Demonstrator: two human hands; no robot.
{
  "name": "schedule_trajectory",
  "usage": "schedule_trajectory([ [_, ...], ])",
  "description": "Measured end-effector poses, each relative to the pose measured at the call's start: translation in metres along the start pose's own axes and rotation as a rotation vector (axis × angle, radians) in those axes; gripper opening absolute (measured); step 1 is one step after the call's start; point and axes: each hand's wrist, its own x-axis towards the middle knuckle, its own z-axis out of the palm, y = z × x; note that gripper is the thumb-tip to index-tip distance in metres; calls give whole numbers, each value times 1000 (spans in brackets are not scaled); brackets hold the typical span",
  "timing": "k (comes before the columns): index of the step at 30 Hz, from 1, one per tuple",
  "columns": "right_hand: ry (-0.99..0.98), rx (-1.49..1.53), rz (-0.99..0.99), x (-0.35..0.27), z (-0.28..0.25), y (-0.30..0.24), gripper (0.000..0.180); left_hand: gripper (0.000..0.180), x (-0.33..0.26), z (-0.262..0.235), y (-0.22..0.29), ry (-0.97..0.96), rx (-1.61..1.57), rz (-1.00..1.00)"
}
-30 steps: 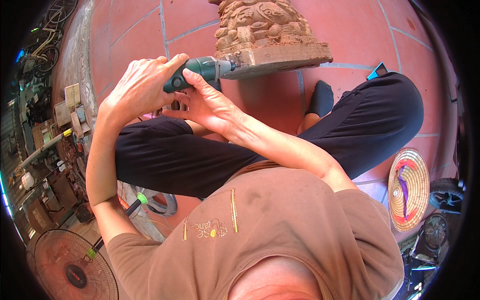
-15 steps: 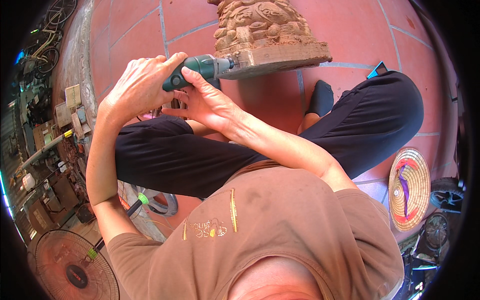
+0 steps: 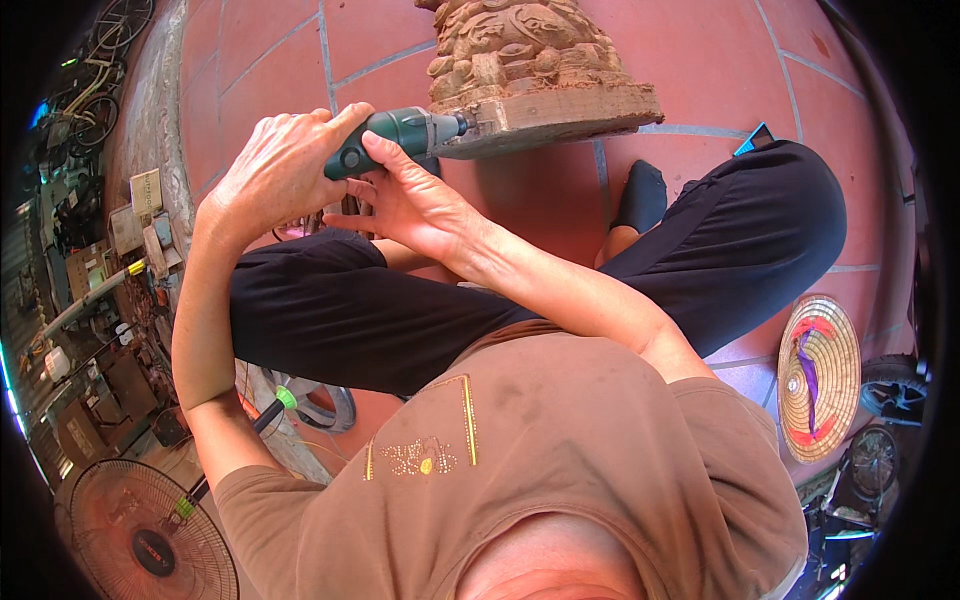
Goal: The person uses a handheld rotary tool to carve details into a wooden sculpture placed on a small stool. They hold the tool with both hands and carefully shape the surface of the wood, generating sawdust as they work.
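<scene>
A dark green rotary tool (image 3: pixel 404 132) with a grey nose points right, its tip close to the left end of a carved wooden piece's flat base. My left hand (image 3: pixel 280 165) grips the tool's rear from above. From below, my right hand (image 3: pixel 420 205) supports it, thumb along the body and the other fingers partly curled beneath. The carved wooden piece (image 3: pixel 535 55) stands on the floor ahead, covered in rounded relief, with reddish dust on its base. Whether the bit touches the wood cannot be made out.
My crossed legs in black trousers (image 3: pixel 370 310) lie under my arms on the red tiled floor (image 3: pixel 700 60). A round fan (image 3: pixel 110 520) stands at lower left, below piled clutter (image 3: pixel 110 290). A woven conical hat (image 3: pixel 808 410) lies at right; a blue-edged object (image 3: pixel 756 140) is by my right knee.
The rotary tool's nose has shifted very slightly to the left, and both hands keep their hold. The carved piece stays where it was.
</scene>
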Motion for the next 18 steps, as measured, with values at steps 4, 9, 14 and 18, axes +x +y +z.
schedule_trajectory([
  [4, 5, 1, 5, 1, 0, 0, 31, 70, 0, 2, -3, 23, 2, 19],
  [9, 6, -1, 5, 1, 0, -1, 32, 70, 1, 1, -2, 15, 0, 12],
  [14, 5, 11, 6, 2, -1, -1, 32, 72, 0, 1, -2, 21, 11, 15],
  [18, -1, 20, -2, 2, -2, -1, 33, 73, 1, 0, -2, 6, 4, 2],
])
